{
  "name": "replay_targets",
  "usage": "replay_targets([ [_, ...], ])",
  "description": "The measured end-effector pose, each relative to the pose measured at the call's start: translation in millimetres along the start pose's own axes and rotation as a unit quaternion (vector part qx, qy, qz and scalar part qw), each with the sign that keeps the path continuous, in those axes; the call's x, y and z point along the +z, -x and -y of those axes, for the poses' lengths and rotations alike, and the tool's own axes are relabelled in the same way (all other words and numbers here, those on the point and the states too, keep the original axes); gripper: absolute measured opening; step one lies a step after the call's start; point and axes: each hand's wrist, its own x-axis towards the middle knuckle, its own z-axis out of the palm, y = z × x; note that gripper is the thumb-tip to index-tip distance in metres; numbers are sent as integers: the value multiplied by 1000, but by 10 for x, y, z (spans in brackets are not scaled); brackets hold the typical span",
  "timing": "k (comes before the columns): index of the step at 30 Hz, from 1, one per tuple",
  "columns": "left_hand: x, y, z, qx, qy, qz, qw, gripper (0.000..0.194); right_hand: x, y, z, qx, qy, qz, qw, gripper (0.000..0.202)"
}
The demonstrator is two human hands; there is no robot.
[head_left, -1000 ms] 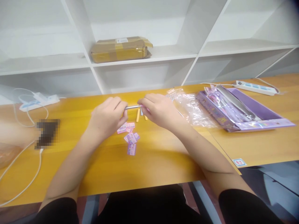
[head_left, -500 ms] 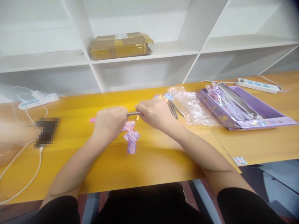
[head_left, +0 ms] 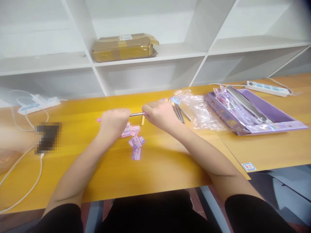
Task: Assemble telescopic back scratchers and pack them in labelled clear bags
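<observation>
Slim silvery rod (head_left: 136, 114) (pink-ended), held crosswise

Open-front wht shelf unit (head_left: 179, 55) along back of yellow-brn wood-look tbl (head_left: 165, 171), reddish flr (head_left: 197, 204) below.

Shows shiny metal on the slender rod (head_left: 136, 114) at nine o'clock, crinkled glossy plastic in the wrapper (head_left: 203, 112) at three, smooth wood on the tabletop (head_left: 160, 171) at six.

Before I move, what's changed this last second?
The left hand has closed from a finger pinch into a fist; a pink end now shows past it. The right hand drew back slightly, uncovering metal rods. Both kept the silver rod; cards and purple box stayed.
</observation>
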Motion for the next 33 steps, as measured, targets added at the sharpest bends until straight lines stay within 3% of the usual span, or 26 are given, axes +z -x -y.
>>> replay_targets([
  [8,214,-144,145,-6,-22,31,999,32,142,-26,-165,15,-3,21,1000,24],
  [23,173,-309,490,-75,-44,64,994,37,227,-35,-668,34,17,-32,999,23],
  [33,224,-365,567,-90,-50,69,992,38,282,-28,-758,22,12,-46,999,25],
])
